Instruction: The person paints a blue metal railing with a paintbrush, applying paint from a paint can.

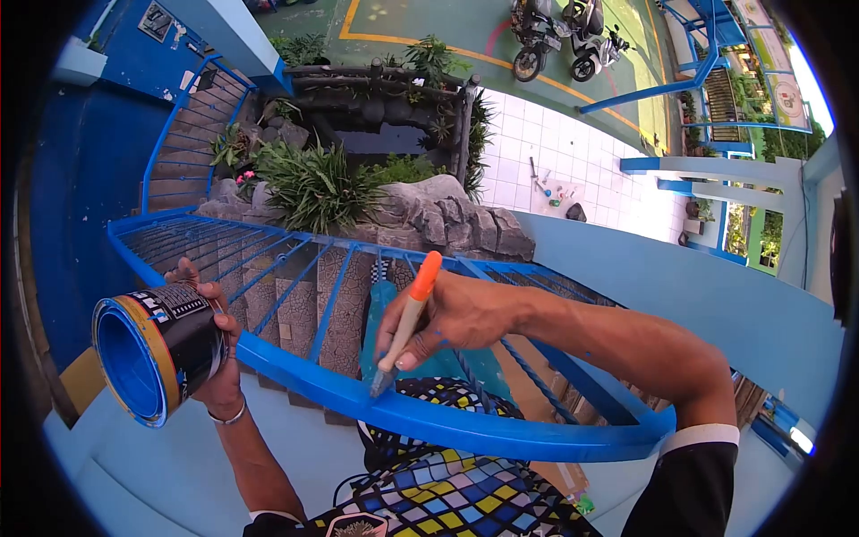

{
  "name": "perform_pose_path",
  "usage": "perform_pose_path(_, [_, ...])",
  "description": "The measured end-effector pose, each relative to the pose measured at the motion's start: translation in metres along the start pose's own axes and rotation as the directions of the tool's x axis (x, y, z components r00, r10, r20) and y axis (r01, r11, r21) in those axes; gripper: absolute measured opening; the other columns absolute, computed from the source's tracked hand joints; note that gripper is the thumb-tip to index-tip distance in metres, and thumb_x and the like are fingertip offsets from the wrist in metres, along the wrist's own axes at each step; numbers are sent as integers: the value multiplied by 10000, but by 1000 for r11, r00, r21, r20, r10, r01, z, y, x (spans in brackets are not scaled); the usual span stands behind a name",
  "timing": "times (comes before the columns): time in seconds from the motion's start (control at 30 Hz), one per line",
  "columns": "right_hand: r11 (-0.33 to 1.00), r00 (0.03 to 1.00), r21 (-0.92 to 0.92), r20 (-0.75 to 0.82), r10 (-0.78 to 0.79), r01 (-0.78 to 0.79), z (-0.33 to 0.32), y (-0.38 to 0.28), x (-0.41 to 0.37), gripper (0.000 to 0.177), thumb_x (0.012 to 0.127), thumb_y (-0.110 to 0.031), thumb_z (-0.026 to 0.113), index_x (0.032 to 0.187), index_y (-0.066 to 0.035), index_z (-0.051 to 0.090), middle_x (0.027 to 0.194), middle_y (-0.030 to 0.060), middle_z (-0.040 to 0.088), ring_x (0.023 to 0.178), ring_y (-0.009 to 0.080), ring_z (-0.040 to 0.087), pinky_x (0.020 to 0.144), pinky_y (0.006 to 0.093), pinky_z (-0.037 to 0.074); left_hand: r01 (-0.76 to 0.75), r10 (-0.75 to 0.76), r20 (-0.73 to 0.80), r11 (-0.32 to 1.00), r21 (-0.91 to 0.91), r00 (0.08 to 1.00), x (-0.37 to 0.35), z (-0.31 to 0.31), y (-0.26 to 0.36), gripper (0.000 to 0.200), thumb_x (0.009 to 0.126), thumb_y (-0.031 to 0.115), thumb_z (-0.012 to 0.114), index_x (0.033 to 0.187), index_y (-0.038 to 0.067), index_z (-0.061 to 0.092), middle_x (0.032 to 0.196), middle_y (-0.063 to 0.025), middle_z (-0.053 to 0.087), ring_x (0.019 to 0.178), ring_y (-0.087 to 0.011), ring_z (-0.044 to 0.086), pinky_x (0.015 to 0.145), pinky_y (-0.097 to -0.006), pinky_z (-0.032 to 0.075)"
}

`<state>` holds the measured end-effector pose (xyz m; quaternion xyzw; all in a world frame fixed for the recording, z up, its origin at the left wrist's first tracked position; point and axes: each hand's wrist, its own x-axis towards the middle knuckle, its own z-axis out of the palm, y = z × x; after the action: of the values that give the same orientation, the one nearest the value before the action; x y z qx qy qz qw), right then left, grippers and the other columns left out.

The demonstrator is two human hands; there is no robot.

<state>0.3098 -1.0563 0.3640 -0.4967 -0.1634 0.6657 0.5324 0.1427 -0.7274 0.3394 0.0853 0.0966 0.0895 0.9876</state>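
My left hand (215,313) is wrapped round a paint can (192,345) at the left, tilted so its open mouth faces the camera and shows blue paint inside. In my right hand (452,313) is a paintbrush (412,318) with an orange-tipped, pale handle. Its bristles point down and touch the top of the blue handrail (429,425). The rail curves across in front of my body, with blue bars beyond it. Blue specks mark my right hand.
Stone-faced steps (300,313) lie beyond the bars. Farther off are rocks (447,215), plants (318,188) and a pond (380,143). A light blue wall (644,277) stands at the right. Small items lie on white tiles (528,134), and motorcycles (537,40) are parked behind.
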Motion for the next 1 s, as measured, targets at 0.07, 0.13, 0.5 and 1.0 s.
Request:
perform_pose_path(0.07, [993,991,-38,72,114,-112,-8,-7,-42,321,854,-159,855,1141,-35,777,1107,110,778,1065,234,718,948,386,562,0,0,4,1000,-19,1000,1,-2,1,816,924,342,748,1607,133,353,1704,-93,249,1439,-347,387,1098,-603,468])
perform_pose_path(0.13, [976,965,-32,145,220,-218,-20,-17,-85,293,861,-105,834,1138,-25,780,1111,124,778,1058,241,723,923,377,566,-1,1,1,1000,-30,1000,1,-3,3,815,925,341,749,1607,135,353,1705,-93,249,1437,-345,390,1097,-603,469])
perform_pose_path(0.5, [988,917,45,380,123,-151,-27,14,44,373,793,-142,902,1104,-5,749,1074,100,766,993,194,709,902,341,546,-13,14,19,998,-61,1000,5,-9,8,858,885,350,803,1592,142,361,1683,-76,272,1424,-335,405,1089,-600,475])
perform_pose_path(1.0, [962,970,136,-80,-229,238,27,34,179,372,833,-100,865,1138,39,703,1094,139,765,1070,229,720,983,387,553,-35,39,26,993,-112,999,-5,-19,25,798,922,376,748,1580,130,371,1686,-45,290,1443,-310,374,1112,-585,428])
